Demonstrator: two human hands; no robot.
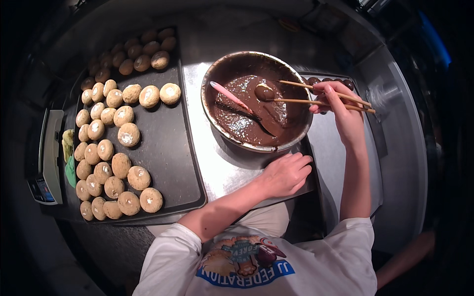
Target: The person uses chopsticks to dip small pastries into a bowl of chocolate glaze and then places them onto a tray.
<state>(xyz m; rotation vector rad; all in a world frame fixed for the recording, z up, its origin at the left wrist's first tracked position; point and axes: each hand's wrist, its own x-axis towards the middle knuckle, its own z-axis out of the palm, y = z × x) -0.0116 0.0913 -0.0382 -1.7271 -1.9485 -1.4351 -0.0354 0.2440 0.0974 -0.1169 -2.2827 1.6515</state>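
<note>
My right hand (339, 101) grips a pair of wooden chopsticks (300, 100) over the right side of a deep metal bowl (255, 148). Melted chocolate (240, 125) lies inside the bowl. Near the chopstick tips, a round pastry (264, 92) sits in the chocolate, mostly coated, with a pale patch on top. A spatula with a pink handle (231, 96) rests in the bowl, its dark end in the chocolate. My left hand (287, 174), loosely curled, rests at the table edge just below the bowl; whether its fingers hold anything cannot be told.
To the left, a dark baking tray (166, 148) bears rows of round, pale brown pastries (129, 135). A digital scale (52, 159) stands beyond it. Right of the bowl, a lined tray (329, 137) holds several chocolate-coated balls (314, 80) at its far end. Another person's forearm (407, 259) shows at lower right.
</note>
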